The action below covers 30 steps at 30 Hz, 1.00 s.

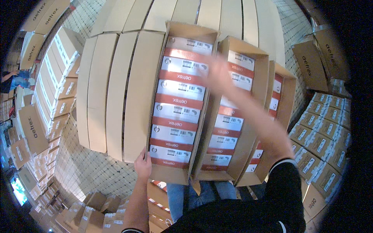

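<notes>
Open carton point(171, 175), in front of the person, has its top uncovered; six white-and-red boxes point(176, 111) fill its length, with no slot looking bare. The left hand point(143, 165) is clamped on its near left edge. Apart from that, the right hand point(215, 73) blurs over its far right side; its grip I cannot tell. Right of it, two more cartons point(213, 176) stand uncovered; left, plain cartons point(143, 93) look closed.

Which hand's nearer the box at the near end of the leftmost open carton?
Left. The left hand holds the left edge of the carton, beside that box; the right hand, blurred, is by the right edge, toward the far end.
</notes>
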Each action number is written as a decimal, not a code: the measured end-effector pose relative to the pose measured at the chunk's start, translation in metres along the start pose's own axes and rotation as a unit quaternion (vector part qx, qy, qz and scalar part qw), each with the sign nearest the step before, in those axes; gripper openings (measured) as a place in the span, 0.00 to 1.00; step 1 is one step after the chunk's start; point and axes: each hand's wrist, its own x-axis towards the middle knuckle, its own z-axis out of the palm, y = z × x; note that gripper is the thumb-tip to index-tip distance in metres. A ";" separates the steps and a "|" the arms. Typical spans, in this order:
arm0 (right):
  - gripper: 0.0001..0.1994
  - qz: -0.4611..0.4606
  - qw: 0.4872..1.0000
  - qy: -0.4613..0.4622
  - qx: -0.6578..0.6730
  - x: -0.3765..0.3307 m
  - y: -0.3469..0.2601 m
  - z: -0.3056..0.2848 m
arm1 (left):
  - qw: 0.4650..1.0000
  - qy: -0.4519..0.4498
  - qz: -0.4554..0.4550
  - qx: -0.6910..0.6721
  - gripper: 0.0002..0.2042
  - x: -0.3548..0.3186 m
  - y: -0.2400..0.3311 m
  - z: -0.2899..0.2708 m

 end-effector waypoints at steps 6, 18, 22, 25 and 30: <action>0.15 0.039 0.998 -0.037 0.028 -0.170 -0.083 0.090 | 0.999 -0.027 -0.044 -0.005 0.17 0.001 -0.004 0.000; 0.36 -0.008 0.974 -0.225 -0.034 -0.139 -0.113 0.179 | 0.999 -0.023 -0.023 0.007 0.18 -0.001 -0.007 -0.008; 0.43 -0.013 0.938 -0.331 -0.099 -0.132 -0.118 0.178 | 0.998 -0.052 -0.022 -0.013 0.19 0.005 -0.020 -0.011; 0.42 -0.006 0.909 -0.385 -0.159 -0.123 -0.127 0.179 | 0.996 -0.089 -0.025 -0.018 0.21 0.015 -0.027 -0.017; 0.28 0.061 0.911 -0.363 -0.184 -0.121 -0.143 0.159 | 0.990 -0.142 -0.007 -0.008 0.24 0.017 -0.022 -0.033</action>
